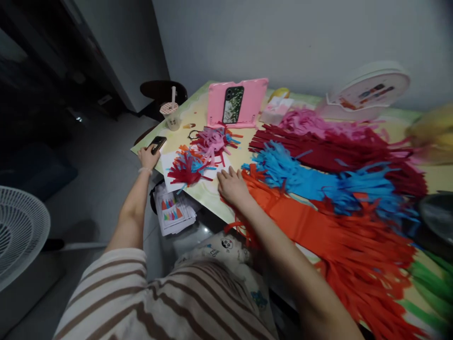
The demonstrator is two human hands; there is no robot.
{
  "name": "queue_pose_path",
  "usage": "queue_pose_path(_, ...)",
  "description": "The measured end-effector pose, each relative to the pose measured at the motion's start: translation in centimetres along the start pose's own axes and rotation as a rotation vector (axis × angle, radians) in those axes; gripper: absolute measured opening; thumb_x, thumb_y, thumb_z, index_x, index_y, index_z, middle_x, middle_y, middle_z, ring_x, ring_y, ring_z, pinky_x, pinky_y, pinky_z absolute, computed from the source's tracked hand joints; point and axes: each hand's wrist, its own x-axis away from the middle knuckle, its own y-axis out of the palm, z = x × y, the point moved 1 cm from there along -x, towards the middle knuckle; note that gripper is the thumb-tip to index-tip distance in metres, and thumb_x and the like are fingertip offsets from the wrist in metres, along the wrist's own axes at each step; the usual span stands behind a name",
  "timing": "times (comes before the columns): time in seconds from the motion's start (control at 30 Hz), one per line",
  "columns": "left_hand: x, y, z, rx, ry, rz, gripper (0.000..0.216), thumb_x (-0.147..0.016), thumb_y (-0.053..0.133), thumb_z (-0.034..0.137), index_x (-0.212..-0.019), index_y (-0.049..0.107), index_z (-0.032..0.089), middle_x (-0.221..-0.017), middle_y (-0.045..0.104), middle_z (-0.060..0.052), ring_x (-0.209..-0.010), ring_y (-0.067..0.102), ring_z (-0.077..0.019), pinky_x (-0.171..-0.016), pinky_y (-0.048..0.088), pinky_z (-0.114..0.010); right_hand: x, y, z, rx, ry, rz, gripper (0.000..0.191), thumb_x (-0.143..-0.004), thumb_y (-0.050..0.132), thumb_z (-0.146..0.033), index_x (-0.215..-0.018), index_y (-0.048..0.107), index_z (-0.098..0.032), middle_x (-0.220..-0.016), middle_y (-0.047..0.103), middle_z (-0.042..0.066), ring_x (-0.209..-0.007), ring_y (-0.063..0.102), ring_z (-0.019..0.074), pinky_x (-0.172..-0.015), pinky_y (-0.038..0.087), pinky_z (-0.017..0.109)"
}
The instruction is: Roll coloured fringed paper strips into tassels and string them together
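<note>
While the left hand [148, 158] reaches to the counter's left edge, left of the middle of the frame, its fingers touch a dark phone-like object [160, 143]; whether they close around it, I cannot tell. The right hand [232, 186] lies palm down near the centre, its fingers slightly spread and holding nothing visible, by the right end of a white sheet [167, 166]; on that sheet, between the hands, sits a mixed-colour tassel bunch [187, 169], with a pinkish bunch [212, 140] just above it. Orange fringed paper [300, 219] spreads from beside the right hand toward the lower right; blue fringed paper [314, 182] and dark red fringed paper [318, 148] lie above it on the counter [198, 104]; a pink tablet case [216, 104] stands at upper centre, a lidded cup [172, 119] to its left.
</note>
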Motion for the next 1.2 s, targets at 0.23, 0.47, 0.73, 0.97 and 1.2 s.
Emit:
queue_pose_path(0.23,-1.3,-1.6,1.5,-0.047,0.110,-0.051,0.049,-0.083,0.073,0.034,-0.127,0.069,0.013,-0.138,0.063,-0.019,-0.136,0.050,-0.0388,-0.121,0.033,-0.060,1.0,-0.1,-0.8,-0.006,0.059,0.009,0.050,-0.103,0.044,-0.025,-0.144,0.061,-0.002,-0.154,0.056,0.025,-0.151,0.043,0.0430,-0.126,0.027,0.063)
queue_pose_path(0.47,9.3,-6.3,13.7,0.446,0.773,0.053,0.021,-0.099,0.056,0.033,-0.106,0.073,0.023,-0.106,0.078,-0.004,-0.105,0.072,-0.0216,-0.101,0.057,-0.042,3.9,-4.9,2.8,-0.075,0.106,0.149,0.042,-0.105,0.049,-0.035,-0.138,0.069,-0.017,-0.150,0.064,0.008,-0.144,0.053,0.0232,-0.122,0.039,0.034)
queue_pose_path(0.73,20.0,1.8,37.0,0.231,1.371,-0.712,0.030,-0.104,0.049,0.025,-0.115,0.076,0.017,-0.116,0.079,-0.009,-0.108,0.074,-0.0187,-0.100,0.055,-0.029,6.6,-12.1,23.2,0.090,0.531,0.231,0.044,-0.097,0.041,-0.014,-0.126,0.071,-0.001,-0.126,0.073,0.028,-0.120,0.066,0.0366,-0.105,0.048,0.047)
queue_pose_path(0.97,19.0,15.4,47.9,-0.145,1.251,-0.681,0.043,-0.099,0.036,0.003,-0.127,0.070,-0.001,-0.134,0.068,-0.026,-0.127,0.066,-0.0298,-0.107,0.052,-0.037,3.3,-10.7,29.4,0.145,0.433,0.119,0.037,-0.093,0.051,-0.017,-0.118,0.076,-0.004,-0.122,0.075,0.025,-0.120,0.065,0.0350,-0.108,0.047,0.045)
queue_pose_path(1.2,16.8,20.7,47.5,-0.256,1.230,-0.703,0.045,-0.101,0.039,0.009,-0.140,0.062,0.003,-0.145,0.062,-0.023,-0.138,0.059,-0.0268,-0.118,0.044,-0.038,-4.2,-10.7,33.6,0.040,0.406,0.082,0.043,-0.101,0.049,-0.014,-0.142,0.063,-0.012,-0.141,0.069,0.014,-0.129,0.065,0.0240,-0.114,0.048,0.040)
